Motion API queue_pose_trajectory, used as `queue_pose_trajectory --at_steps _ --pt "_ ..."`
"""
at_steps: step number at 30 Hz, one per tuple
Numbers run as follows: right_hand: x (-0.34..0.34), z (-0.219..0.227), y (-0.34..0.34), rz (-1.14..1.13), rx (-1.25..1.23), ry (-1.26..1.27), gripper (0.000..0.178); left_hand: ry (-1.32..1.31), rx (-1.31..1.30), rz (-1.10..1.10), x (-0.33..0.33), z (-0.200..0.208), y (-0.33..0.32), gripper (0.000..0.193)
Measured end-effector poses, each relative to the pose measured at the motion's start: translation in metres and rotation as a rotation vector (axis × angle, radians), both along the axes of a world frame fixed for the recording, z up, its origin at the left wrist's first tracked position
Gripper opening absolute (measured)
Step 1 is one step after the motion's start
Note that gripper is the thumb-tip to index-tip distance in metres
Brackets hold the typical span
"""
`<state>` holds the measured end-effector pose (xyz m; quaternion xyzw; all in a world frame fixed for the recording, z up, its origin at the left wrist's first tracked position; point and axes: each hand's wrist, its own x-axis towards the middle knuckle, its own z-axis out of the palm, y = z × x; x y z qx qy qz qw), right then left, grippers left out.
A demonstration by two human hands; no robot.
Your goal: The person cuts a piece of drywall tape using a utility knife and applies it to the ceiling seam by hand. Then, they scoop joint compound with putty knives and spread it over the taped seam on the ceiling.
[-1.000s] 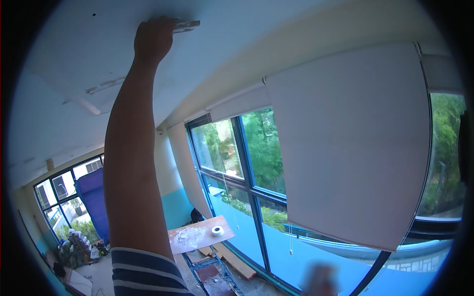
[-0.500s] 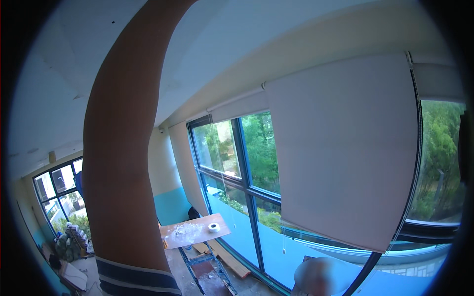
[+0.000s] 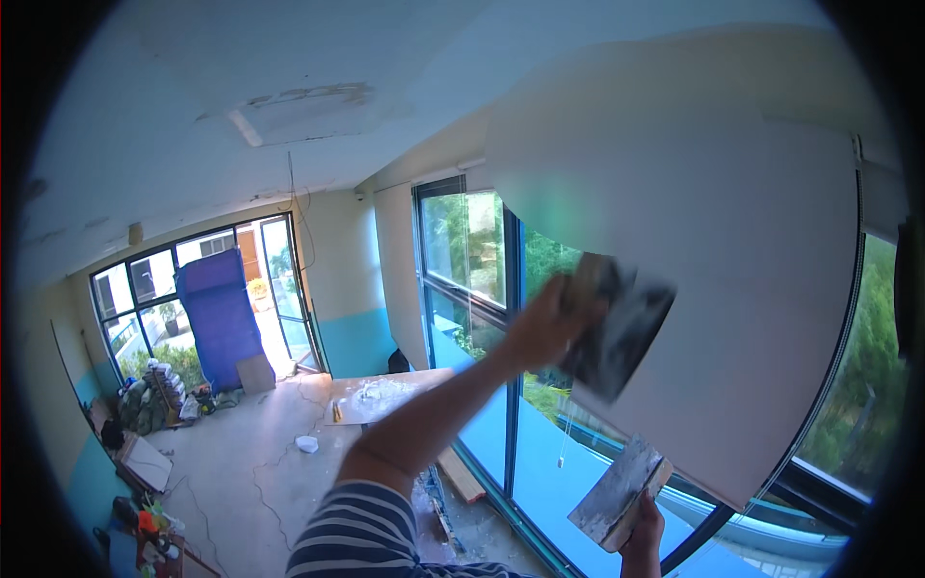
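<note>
My left arm, in a striped sleeve, reaches up and to the right. At its end my left hand (image 3: 554, 323) is closed round the handle of a flat rectangular trowel (image 3: 626, 337), which is dark with pale smears and blurred by motion. Lower down on the right, my right hand (image 3: 644, 528) grips a rectangular plate (image 3: 617, 489) from below. Its upper face is smeared with whitish putty and its edge is tan; how its handle is made is hidden. The trowel is above the plate, apart from it, in front of a lowered window blind (image 3: 742, 289).
Above is a pale ceiling (image 3: 405, 67) with a rough patch (image 3: 299, 111). Below stand a board table (image 3: 356, 409) with white residue and wooden planks (image 3: 462, 477). Farther off are a purple covered panel (image 3: 222, 318), sacks (image 3: 149, 400) and loose wires (image 3: 294, 202).
My left arm has come down from the ceiling and swung right, bringing the trowel into view. The plate in my right hand now shows clearly. The view has shifted, revealing the doorway.
</note>
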<state>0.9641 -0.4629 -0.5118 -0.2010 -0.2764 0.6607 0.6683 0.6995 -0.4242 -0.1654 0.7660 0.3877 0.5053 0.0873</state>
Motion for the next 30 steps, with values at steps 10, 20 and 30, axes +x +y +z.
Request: queue_pose_trajectory --at_steps 10,20,30 --pt "-0.027 -0.043 0.03 0.284 -0.291 -0.186 0.038 -0.242 -0.984 -0.003 -0.015 -0.273 0.008 0.083" --pt "-0.035 -0.03 0.027 0.225 -0.259 -0.201 0.038 0.16 -0.934 0.02 -0.07 -0.297 0.009 0.086" --pt "-0.048 0.057 0.025 0.037 -0.104 0.028 0.043 -0.464 -0.512 0.204 -0.09 -0.35 0.024 0.052"
